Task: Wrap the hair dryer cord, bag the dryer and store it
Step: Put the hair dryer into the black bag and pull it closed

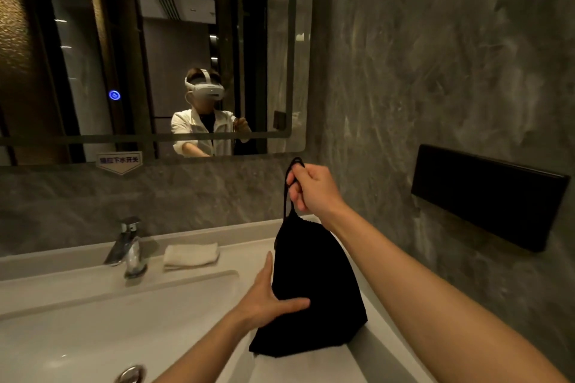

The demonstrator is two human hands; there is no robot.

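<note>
1. Right hand (312,188) raised above the counter, fingers curled tight around the black drawstring (287,186); cord loop poking out over the knuckles, cord running straight down to the gathered mouth of the bag.
2. Left hand (267,295) spread flat against the left side of the black bag (314,295), thumb laid across its front, fingers pointing up along the fabric; a steadying press, not a closed grasp.
3. Bag hanging taut from the drawstring, mouth cinched narrow, body bulging wide toward the bottom; lower edge resting on the white countertop (311,367) just right of the sink basin (93,329). Hair dryer itself not visible; contents hidden by the dark cloth.
4. Folded pale towel (190,254) lying on the counter behind the basin, between the chrome faucet (129,250) and the bag, clear of both.
5. Black rectangular wall box (488,196) mounted on the grey marbled wall to the right, well apart from the bag.
6. Mirror (149,50) above the backsplash, reflecting a person in a white headset and pale jacket, one hand lifted with the cord.
</note>
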